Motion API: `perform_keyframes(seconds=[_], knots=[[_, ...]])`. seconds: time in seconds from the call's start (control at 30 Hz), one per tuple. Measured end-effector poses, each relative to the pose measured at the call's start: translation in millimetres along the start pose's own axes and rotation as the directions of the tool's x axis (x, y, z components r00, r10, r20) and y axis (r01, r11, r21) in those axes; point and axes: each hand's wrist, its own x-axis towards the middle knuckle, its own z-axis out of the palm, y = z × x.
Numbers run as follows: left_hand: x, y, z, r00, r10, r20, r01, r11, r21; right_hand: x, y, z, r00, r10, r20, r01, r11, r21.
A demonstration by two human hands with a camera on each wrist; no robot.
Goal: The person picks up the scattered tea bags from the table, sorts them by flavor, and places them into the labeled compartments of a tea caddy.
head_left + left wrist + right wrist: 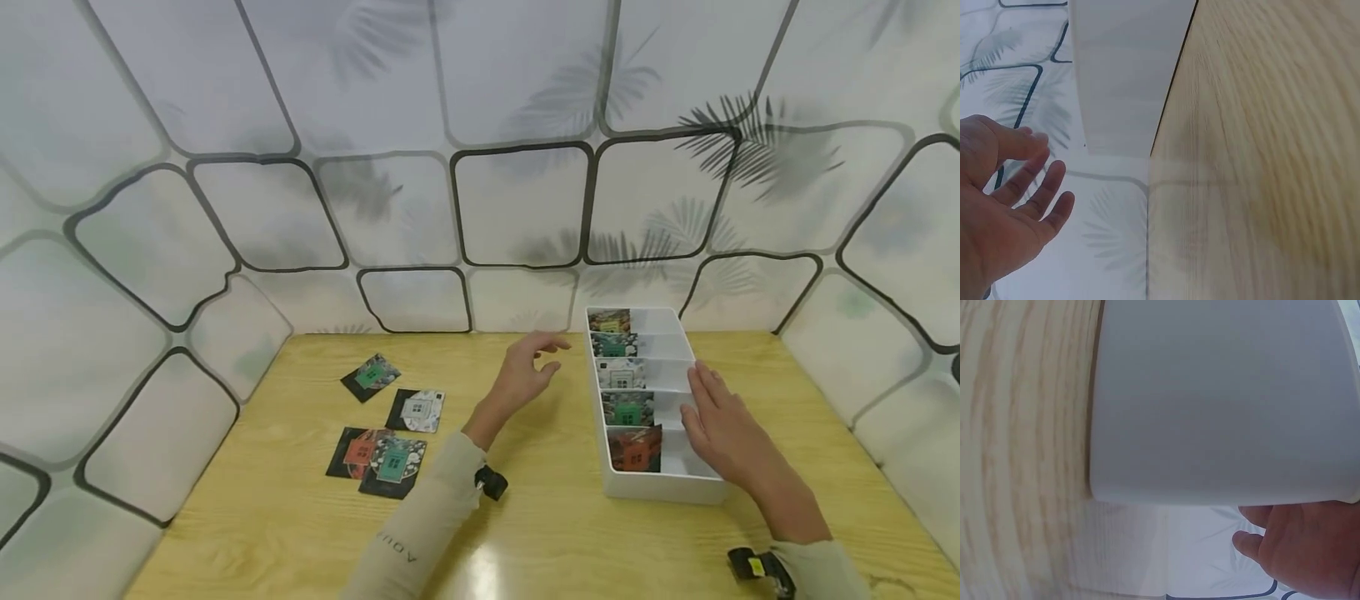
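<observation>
Left hand (525,367), centre: loosely curved, empty | right hand (726,432): straight fingers along white rectangular plastic box (663,488), centre-right, seemingly steadying it

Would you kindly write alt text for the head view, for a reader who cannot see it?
A person's right hand is at the right edge of a white box showing a patterned packet in each of five compartments. The empty left hand hovers left of it. Four loose packets lie farther left on the wooden table.
</observation>
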Motion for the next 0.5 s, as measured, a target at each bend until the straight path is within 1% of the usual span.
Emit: perform_keyframes(seconds=[0.1,0.17,0.27,0.33,0.5], knots=[[-9.0,1.5,-8.7,1.0,-0.015,0.006,0.015,1.0,0.027,-0.3,1,-1,1.0,-0.005,0.006,0.005,1.0,0.005],[-16.2,2.1,-14.9,0.999,-0.025,0.021,0.024,0.998,0.057,-0.8,2,-1,1.0,-0.006,0.015,0.006,1.0,0.014],[-25.9,1.6,-22.1,0.998,-0.029,0.053,0.024,0.995,0.102,-1.6,2,-1,1.0,0.002,0.027,-0.003,1.0,0.023],[-32.0,0.9,-26.4,0.998,-0.026,0.062,0.019,0.993,0.113,-1.4,2,-1,1.0,0.006,0.025,-0.007,1.0,0.02],[-46.4,0.0,-37.4,0.999,-0.011,0.039,0.007,0.994,0.111,-2.0,1,0,1.0,0.004,0.01,-0.004,1.0,0.012]])
